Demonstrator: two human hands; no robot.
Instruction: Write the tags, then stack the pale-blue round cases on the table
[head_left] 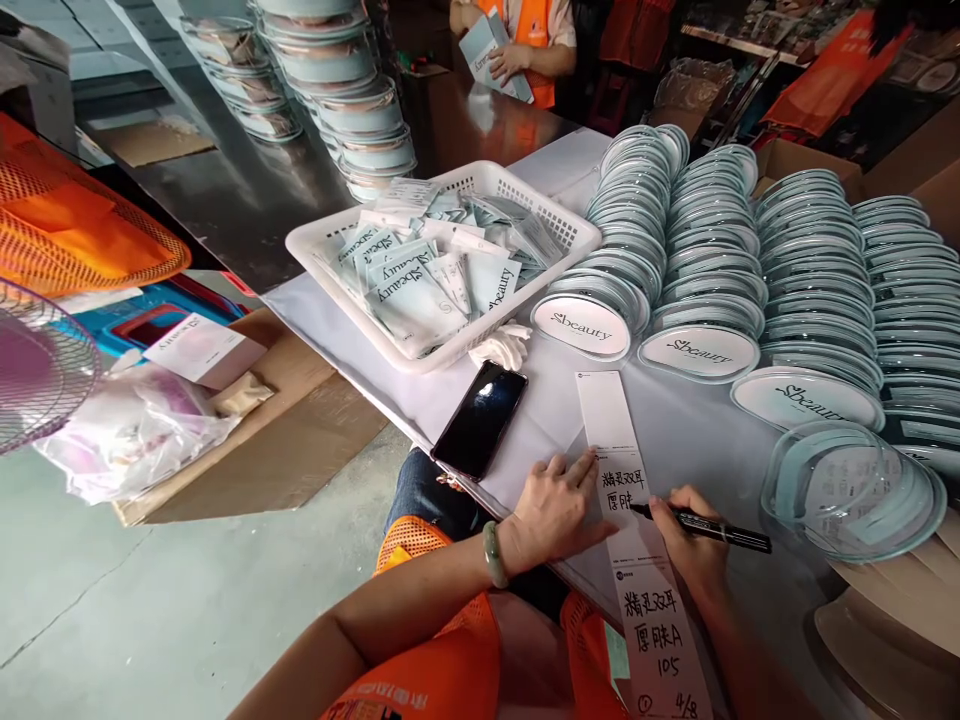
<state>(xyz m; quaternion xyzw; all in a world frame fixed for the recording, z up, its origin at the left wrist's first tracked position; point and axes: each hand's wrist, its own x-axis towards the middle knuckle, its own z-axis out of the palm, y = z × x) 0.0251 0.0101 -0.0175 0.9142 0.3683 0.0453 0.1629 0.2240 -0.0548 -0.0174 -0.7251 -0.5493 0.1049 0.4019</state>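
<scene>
My right hand [694,540] grips a black marker pen [724,530], its tip touching a long white strip of paper labels [606,405]. The middle label carries two lines of handwritten characters. On the lower label are more characters, "105" and "4/8". With fingers stretched out, my left hand [551,510] lies at the strip's left edge, a fingertip pressing on the paper. A green bangle [493,555] circles the left wrist. Just beyond that hand, a black phone [481,420] lies on the white-covered table [551,395].
Behind the phone stands a white basket [337,325] full of blue-white packets. Rows of stacked oval clear-lidded boxes [701,350] fill the right side, with several round lids [855,490] nearer me. Taller stacks [330,70] stand at back left. Across the table, a person [536,45] holds a box.
</scene>
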